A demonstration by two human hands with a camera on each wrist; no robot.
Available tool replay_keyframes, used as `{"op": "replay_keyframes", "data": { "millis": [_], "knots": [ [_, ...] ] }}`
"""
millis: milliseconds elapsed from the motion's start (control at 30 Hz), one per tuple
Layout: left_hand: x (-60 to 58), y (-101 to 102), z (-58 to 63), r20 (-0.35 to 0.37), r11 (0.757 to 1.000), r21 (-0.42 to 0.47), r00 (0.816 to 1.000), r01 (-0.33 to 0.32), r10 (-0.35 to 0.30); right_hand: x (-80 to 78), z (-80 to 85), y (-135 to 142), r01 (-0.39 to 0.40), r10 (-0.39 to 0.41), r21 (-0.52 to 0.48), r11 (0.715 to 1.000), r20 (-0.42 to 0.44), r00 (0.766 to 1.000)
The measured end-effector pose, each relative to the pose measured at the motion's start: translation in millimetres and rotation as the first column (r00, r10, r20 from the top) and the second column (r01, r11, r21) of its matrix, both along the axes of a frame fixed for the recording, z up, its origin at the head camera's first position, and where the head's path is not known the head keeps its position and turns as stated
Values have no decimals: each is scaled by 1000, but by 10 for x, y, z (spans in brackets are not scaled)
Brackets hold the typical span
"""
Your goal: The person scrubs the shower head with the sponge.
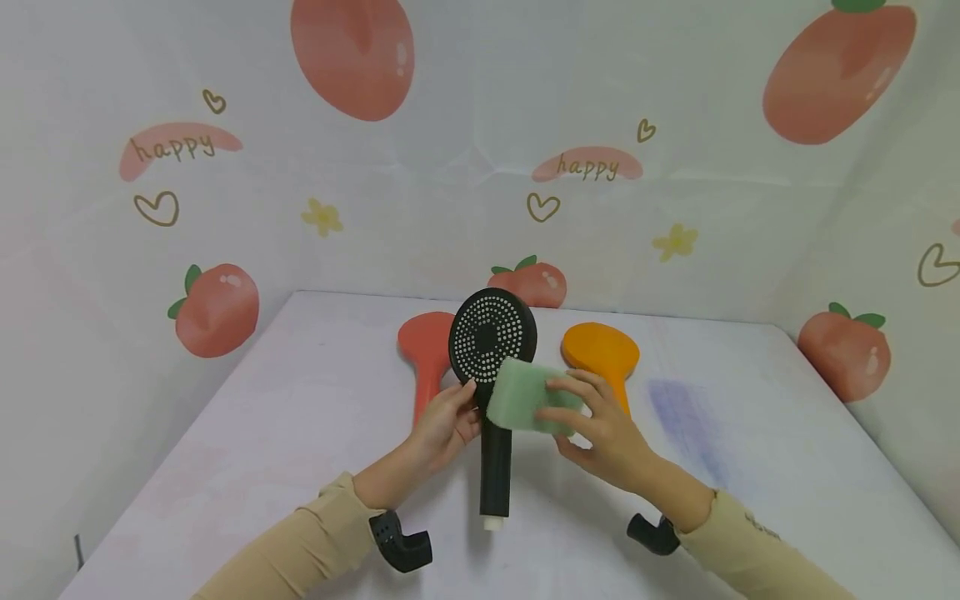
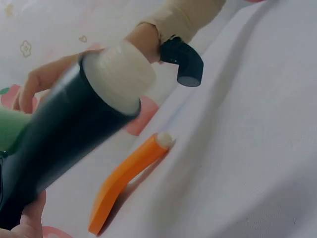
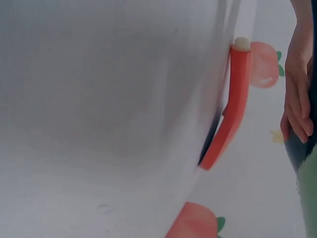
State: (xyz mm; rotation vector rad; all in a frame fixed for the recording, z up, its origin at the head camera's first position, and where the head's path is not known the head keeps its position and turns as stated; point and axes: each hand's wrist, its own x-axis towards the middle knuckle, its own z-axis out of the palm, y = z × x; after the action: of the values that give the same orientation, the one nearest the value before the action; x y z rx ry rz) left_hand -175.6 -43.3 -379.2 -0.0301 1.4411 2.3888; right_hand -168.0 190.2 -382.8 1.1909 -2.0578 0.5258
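My left hand (image 1: 450,423) grips a black shower head (image 1: 496,475) near its neck, holding it up over the table with the dotted spray face turned toward me and the white threaded end (image 2: 124,74) pointing down. Between the fingers and thumb of my right hand (image 1: 607,433) is a light green sponge (image 1: 521,396), which lies against the shower head just below the spray face and covers part of the neck. The left wrist view has the black handle (image 2: 64,124) close up. Only a strip of the sponge (image 3: 311,193) enters the right wrist view.
A red shower head (image 1: 429,358) lies face down on the white table (image 1: 300,400), behind my left hand. An orange shower head (image 1: 602,350) lies behind my right hand. A patterned cloth (image 1: 450,183) hangs behind the table. Each wrist carries a black camera mount (image 1: 403,543).
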Motion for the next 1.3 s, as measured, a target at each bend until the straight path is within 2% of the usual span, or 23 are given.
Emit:
{"op": "replay_keyframes", "data": {
  "millis": [133,300,533,767,933,1300],
  "knots": [
    [7,-1,1,-26,997,22,997,70,-69,-58,32,-30,32,-41,-104,994,-83,996],
    [6,-4,0,-21,994,43,995,97,-96,-64,14,-45,11,-20,-145,989,-61,998],
    [-15,2,10,-23,998,41,998,55,-54,-6,-48,-40,-111,115,-83,990,53,992],
    [-30,-26,8,-15,999,39,1000,21,-21,127,-89,-21,-249,250,-32,968,215,944],
    [-43,-40,2,-16,998,56,1000,2,-1,211,-71,-19,-298,286,19,954,229,930],
    [-71,-32,-27,0,995,94,999,-38,39,326,-74,3,-321,288,107,941,242,926]
  ]
}}
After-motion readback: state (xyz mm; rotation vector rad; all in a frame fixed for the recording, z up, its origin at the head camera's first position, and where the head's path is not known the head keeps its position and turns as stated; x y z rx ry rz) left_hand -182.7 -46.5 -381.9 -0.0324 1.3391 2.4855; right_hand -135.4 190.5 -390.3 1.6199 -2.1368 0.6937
